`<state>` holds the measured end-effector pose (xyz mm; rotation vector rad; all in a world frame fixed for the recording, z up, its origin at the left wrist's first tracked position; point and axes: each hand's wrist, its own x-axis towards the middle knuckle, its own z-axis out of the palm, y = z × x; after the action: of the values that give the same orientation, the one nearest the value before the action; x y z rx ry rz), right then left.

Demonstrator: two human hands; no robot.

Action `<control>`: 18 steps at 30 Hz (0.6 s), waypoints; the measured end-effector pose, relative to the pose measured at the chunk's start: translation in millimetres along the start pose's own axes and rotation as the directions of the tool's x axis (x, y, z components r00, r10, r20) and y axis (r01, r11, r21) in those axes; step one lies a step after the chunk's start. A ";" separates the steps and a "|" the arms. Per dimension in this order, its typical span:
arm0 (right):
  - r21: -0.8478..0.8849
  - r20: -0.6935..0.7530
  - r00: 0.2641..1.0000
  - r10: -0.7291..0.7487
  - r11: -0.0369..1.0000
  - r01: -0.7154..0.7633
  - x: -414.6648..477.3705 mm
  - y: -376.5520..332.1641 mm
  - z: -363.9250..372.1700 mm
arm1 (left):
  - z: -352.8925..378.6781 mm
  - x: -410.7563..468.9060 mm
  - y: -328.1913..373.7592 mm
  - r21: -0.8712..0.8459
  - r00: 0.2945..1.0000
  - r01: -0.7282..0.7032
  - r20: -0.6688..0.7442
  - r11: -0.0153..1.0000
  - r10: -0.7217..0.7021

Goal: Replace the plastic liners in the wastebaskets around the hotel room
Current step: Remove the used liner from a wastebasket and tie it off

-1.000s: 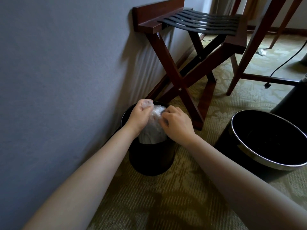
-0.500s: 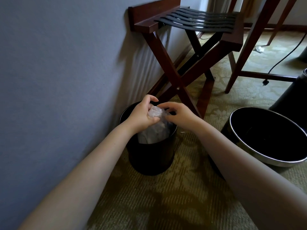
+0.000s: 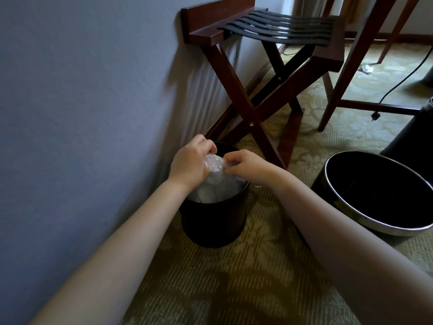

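Observation:
A small black wastebasket (image 3: 213, 224) stands on the carpet against the grey wall. A clear plastic liner (image 3: 216, 181) hangs bunched into its mouth. My left hand (image 3: 191, 164) grips the gathered top of the liner from the left, fingers curled over it. My right hand (image 3: 246, 166) pinches the same bunched top from the right. Both hands meet just above the basket's opening. A second, larger black wastebasket (image 3: 379, 219) with a metal rim sits to the right, showing no liner inside.
A folding wooden luggage rack (image 3: 257, 73) with black straps stands just behind the small basket. Wooden chair legs (image 3: 346, 66) and a black power cord (image 3: 403, 78) lie further right. A dark object (image 3: 412, 134) stands at the right edge.
My right hand has shifted from covering the liner's top to pinching it at the side. The liner's top stays bunched between both hands over the basket. The view has tilted slightly.

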<state>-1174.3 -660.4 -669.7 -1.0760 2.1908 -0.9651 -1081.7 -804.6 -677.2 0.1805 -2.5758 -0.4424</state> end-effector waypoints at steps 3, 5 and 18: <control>0.062 -0.004 1.000 -0.009 0.998 0.009 1.7 -5.3 -0.4 | 1.9 -2.0 2.6 0.124 0.998 -0.025 -0.056 0.992 0.032; 0.046 -0.007 1.000 -0.030 0.998 0.030 2.0 -6.4 -0.1 | 3.9 -2.1 0.6 0.109 0.998 0.010 -0.065 0.994 -0.003; 0.229 -0.032 0.999 -0.001 0.973 0.009 -1.0 12.9 -3.7 | -11.8 5.7 7.5 -0.538 0.853 0.520 0.373 0.663 -0.366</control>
<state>-1182.3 -652.6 -677.3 -0.9639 2.0413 -1.2112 -1080.9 -801.9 -662.3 0.5562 -2.4161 -1.5667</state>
